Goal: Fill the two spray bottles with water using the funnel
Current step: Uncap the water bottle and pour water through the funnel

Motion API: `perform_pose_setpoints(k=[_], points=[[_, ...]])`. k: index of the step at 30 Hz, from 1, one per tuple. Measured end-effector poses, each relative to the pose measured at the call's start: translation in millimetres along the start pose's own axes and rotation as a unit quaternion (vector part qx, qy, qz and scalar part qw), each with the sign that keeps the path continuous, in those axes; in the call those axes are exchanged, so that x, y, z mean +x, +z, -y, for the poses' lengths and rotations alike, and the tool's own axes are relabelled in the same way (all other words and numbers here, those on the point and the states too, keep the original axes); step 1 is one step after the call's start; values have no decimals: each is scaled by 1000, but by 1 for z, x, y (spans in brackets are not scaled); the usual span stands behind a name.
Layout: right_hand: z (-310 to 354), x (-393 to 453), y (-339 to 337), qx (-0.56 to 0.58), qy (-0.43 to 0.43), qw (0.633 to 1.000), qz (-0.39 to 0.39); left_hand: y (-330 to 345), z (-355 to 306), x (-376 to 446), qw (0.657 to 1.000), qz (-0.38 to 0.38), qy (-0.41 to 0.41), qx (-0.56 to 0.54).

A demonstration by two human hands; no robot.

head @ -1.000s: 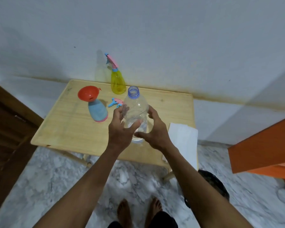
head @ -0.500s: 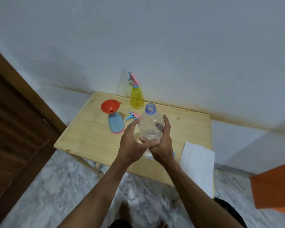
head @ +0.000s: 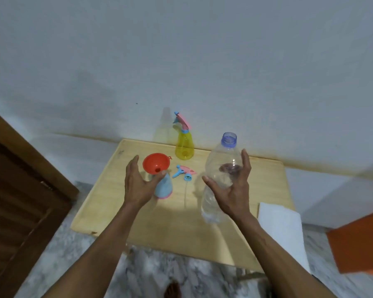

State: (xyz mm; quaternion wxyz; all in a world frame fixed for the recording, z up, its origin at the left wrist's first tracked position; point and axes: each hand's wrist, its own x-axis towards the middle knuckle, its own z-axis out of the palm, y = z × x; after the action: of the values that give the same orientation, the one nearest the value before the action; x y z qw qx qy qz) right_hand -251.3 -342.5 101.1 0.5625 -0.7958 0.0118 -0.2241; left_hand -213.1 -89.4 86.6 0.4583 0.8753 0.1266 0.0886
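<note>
Two hands: both over the wooden desk [head: 121, 203]
Right hand [head: 233, 190]: fingers wrapped round the clear water bottle [head: 221, 168], which is uncapped and lifted, leaning slightly
Left hand [head: 138, 186]: fingers spread, thumb tip at the neck of the blue spray bottle [head: 164, 189], gripping nothing
Funnel [head: 156, 163]: red, seated in the blue spray bottle's mouth
Yellow spray bottle [head: 184, 147]: upright at the desk's far edge, sprayer on
Loose sprayer head [head: 184, 171]: lying between the blue spray bottle and the water bottle
White cloth [head: 282, 229]: at the desk's right edge
</note>
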Motion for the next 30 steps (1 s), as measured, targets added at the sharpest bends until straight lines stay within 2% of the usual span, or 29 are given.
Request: perform_pose_setpoints(k=[3, 7, 14, 18, 22, 30], points=[[24, 16, 3, -3, -65, 996, -55, 1, 9, 16, 998, 53, 17, -4], [50, 44, 6, 2, -78, 996, -51, 3, 16, 23, 996, 74, 32, -26], [64, 90, 5, -99, -133, 975, 146, 8, 18, 29, 995, 76, 26, -67], [58, 102, 11, -162, -145, 940, 264, 8, 17, 30, 995, 66, 30, -75], [47, 109, 23, -252, -123, 886, 369, 7, 13, 29, 994, 67, 42, -75], [31, 118, 34, -351, -118, 814, 447, 3, 11, 29, 992, 83, 47, -82]])
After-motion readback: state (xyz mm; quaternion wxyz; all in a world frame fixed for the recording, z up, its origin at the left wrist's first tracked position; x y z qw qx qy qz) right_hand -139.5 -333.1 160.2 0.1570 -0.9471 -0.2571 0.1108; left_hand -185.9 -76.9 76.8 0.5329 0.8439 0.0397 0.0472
